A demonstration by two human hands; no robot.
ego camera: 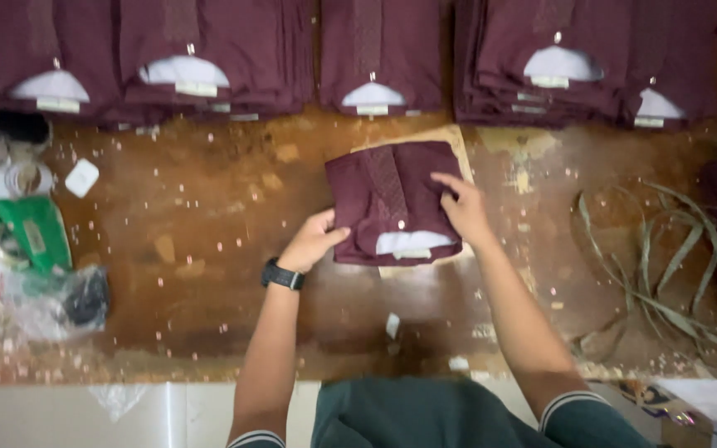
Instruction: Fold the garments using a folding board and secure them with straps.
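Folded maroon shirt between hands; left fingers pinching edge, right fingers pressed flat atop.

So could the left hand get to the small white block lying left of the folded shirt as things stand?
Probably yes: the left hand rests at the folded maroon shirt, and only bare brown table lies between it and the white block.

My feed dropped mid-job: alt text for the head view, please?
Both hands press a folded maroon shirt on a worn wooden table: left hand at its edge, right hand on top. Stacks of folded shirts line the far side.
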